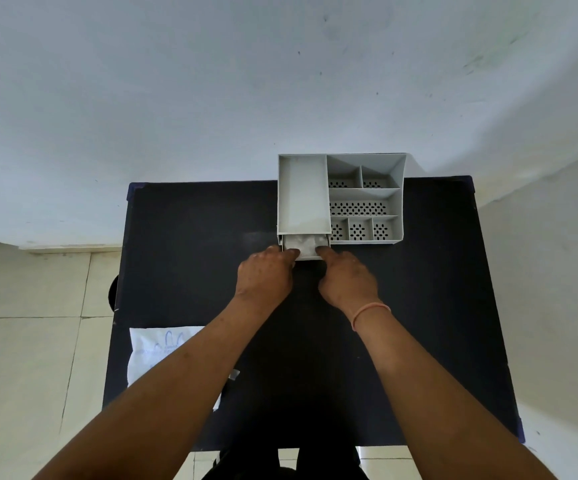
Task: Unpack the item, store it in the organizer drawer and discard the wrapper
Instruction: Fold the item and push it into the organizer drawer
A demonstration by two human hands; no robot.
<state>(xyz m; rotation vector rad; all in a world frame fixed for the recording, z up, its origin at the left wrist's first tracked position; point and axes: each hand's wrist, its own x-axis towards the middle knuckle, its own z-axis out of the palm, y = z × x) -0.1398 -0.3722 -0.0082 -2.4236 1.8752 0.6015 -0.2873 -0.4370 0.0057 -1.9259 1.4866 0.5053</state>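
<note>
A grey organizer (365, 197) with several compartments stands at the far edge of the dark table (194, 271). Its drawer (305, 249) at the front left is partly pulled out, with something white and crumpled inside. My left hand (265, 277) rests at the drawer's front left corner, fingertips touching it. My right hand (346, 280) touches the drawer's front right corner with its fingertips. A white plastic wrapper (157, 355) with blue print lies flat at the table's near left, partly hidden under my left forearm.
The organizer's tall left tray (303, 192) sits above the drawer. A light tiled floor (21, 341) lies to the left of the table, and a pale wall rises behind it. A small silvery scrap (234, 374) shows beside my left forearm.
</note>
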